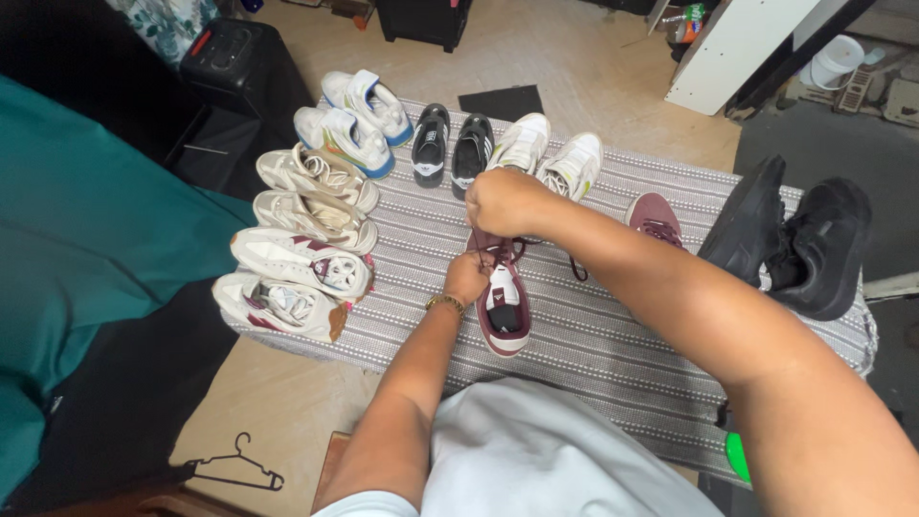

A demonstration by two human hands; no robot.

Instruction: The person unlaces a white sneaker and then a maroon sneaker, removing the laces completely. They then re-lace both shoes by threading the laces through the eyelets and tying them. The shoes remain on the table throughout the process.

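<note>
The maroon sneaker [504, 311] lies on the striped woven mat [593, 335], toe toward the row of shoes. The left hand [467, 278] pinches its dark laces [498, 251] beside the tongue. The right hand [503, 201] is clenched around the lace ends, pulled upward. A second maroon sneaker [655, 218] sits nearby, with black sneakers [795, 239] beyond.

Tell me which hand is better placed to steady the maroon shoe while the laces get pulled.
Left, probably. The left hand already rests at the tongue of the maroon shoe, while the right hand is raised above it, gripping the laces.
</note>
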